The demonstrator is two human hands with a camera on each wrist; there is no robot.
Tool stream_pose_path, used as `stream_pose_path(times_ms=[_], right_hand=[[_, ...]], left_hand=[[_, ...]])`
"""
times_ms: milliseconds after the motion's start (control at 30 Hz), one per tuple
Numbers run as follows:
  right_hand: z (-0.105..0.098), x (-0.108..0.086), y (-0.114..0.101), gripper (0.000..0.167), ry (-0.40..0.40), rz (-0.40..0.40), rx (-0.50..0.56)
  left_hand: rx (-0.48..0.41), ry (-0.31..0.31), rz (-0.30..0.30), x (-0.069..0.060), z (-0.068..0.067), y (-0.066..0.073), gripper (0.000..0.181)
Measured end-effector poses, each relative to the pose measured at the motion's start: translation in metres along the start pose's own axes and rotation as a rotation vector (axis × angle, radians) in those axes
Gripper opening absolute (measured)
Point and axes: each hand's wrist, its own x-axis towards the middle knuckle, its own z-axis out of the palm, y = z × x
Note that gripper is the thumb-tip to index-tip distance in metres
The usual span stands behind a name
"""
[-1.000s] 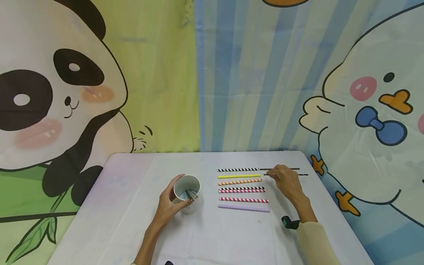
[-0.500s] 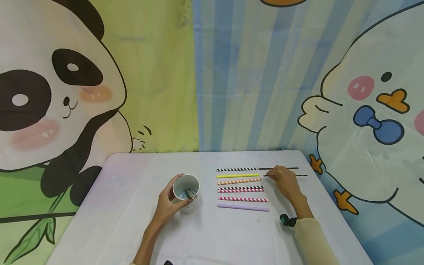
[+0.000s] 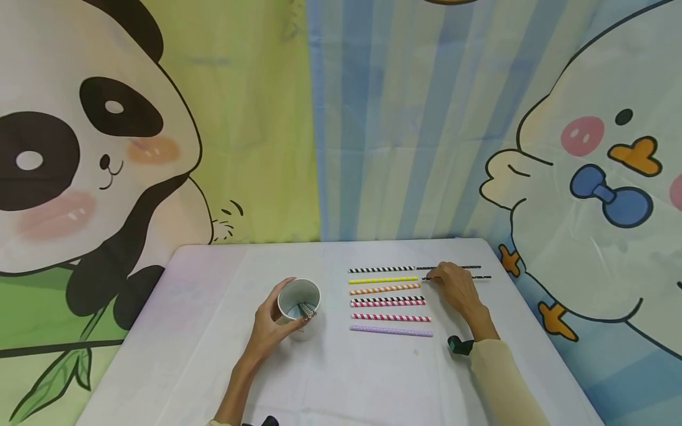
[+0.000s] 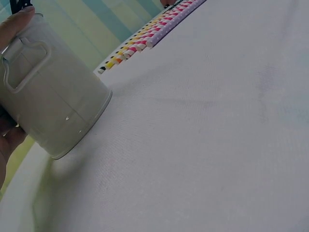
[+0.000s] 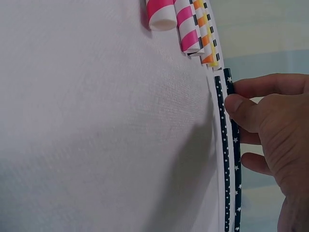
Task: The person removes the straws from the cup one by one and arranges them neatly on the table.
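Note:
My left hand [image 3: 266,331] grips a white cup [image 3: 290,293] around its side, its mouth tilted toward me; patterned straws [image 3: 308,309] lean inside. In the left wrist view, the cup [image 4: 63,96] shows a wire-like handle near the thumb. My right hand [image 3: 458,290] is at the nearer of two thin black straws [image 3: 483,277] on the right. The right wrist view has its thumb and fingers pinching a black straw with white stars [image 5: 236,154], beside a black straw with white dots [image 5: 223,121].
Left of my right hand, a column of straws lies crosswise: black-and-white [image 3: 380,270], yellow [image 3: 383,280], orange [image 3: 385,289], a touching black and pink pair, another pink [image 3: 391,318] and a purple one [image 3: 391,331]. Printed curtains stand behind the white table [image 3: 373,378].
The nearer black straw has shifted slightly left along with my right hand. My left hand still grips the cup in the same place.

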Motion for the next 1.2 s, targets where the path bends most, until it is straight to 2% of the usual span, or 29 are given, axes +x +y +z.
stream_pose_path(times_ms=[333,567,767,1200], right_hand=[[0.006,0.005,0.006,0.017,0.003,-0.019,-0.013],[0.009,0.004,0.011,0.012,-0.049,0.021,-0.011],[0.012,0.009,0.014,0.013,-0.077,0.017,-0.012],[0.012,0.011,0.012,0.013,-0.095,0.039,-0.003]], left_hand=[[-0.012,-0.005,0.000,0.001,0.000,0.001,0.096],[-0.006,-0.008,-0.004,0.000,0.000,0.000,0.096],[-0.009,-0.002,-0.007,0.000,-0.001,0.002,0.095],[-0.005,0.002,-0.016,-0.001,0.000,0.003,0.096]])
